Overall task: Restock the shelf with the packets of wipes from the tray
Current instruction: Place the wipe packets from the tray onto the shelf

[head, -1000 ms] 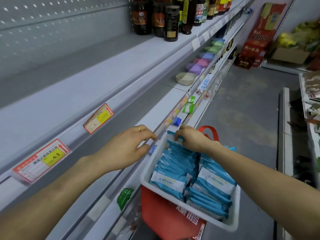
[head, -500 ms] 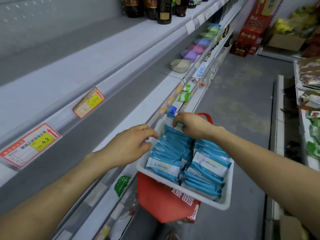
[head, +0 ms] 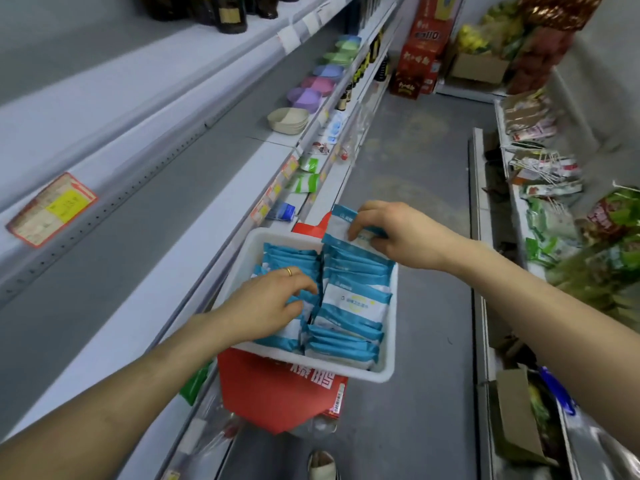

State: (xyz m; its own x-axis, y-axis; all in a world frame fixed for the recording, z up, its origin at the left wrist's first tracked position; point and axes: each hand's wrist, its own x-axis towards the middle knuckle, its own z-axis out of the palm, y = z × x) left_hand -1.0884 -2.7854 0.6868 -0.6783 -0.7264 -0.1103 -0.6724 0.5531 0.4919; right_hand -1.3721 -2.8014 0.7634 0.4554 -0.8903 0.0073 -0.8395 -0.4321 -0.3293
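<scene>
A white tray (head: pixel 387 362) rests on a red basket (head: pixel 277 393) beside the grey shelf (head: pixel 194 237). It holds two rows of blue-and-white packets of wipes (head: pixel 356 303). My right hand (head: pixel 398 233) pinches one packet (head: pixel 343 225) lifted above the far end of the right row. My left hand (head: pixel 266 303), a ring on one finger, lies on the left row with fingers curled over the packets; whether it grips one I cannot tell.
Stacked pastel bowls (head: pixel 304 98) and a cream bowl (head: pixel 289 120) sit farther along the shelf. Dark bottles (head: pixel 228 12) stand on the upper shelf. Red boxes (head: pixel 419 53) block the aisle's far end. Packaged goods (head: pixel 554 188) fill the right-hand rack. A cardboard box (head: pixel 519 414) sits low right.
My left hand moved from the tray's near-left rim onto the left row of packets. My right hand lifted one packet up from the far end of the tray.
</scene>
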